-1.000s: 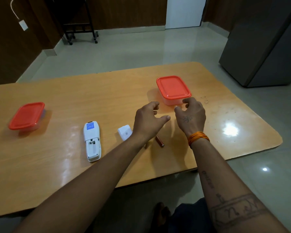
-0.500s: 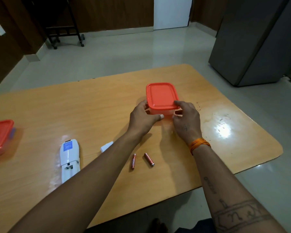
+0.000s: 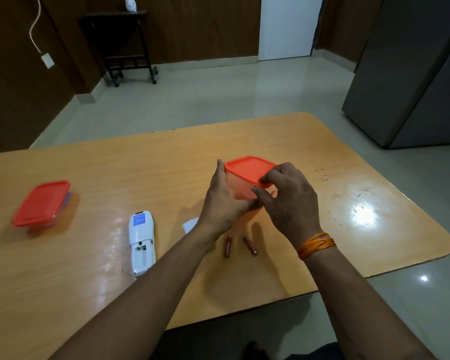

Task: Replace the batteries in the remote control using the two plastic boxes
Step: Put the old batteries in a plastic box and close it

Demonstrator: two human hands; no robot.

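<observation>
Held box: a clear plastic box (image 3: pixel 240 189) with an orange-red lid (image 3: pixel 248 168), lifted off the wooden table (image 3: pixel 166 162) and tilted, between both hands above the table's middle.
Left hand (image 3: pixel 222 203): palm against the box's left side, fingers wrapped under its near lower edge, thumb standing up beside the lid's left corner.
Right hand (image 3: pixel 289 201): fingertips pinched on the lid's near right rim, thumb below the rim against the box wall; an orange thread band (image 3: pixel 316 245) circles the wrist.
Second box: another clear box with a red lid (image 3: pixel 40 202) sits closed on the table, far to the left, well apart from the hands.
Remote control (image 3: pixel 141 241): white, lying back-up left of the left forearm, its battery bay open and showing no cells.
Battery cover (image 3: pixel 190 224): a small white piece just beside the left wrist, partly hidden by it.
Batteries: two reddish-brown cells (image 3: pixel 227 246) (image 3: pixel 250 245) lie loose on the table between the forearms, near each other but apart, below the held box.
Surroundings: grey tiled floor (image 3: pixel 218 94), a dark cabinet (image 3: pixel 413 74) at the right.
</observation>
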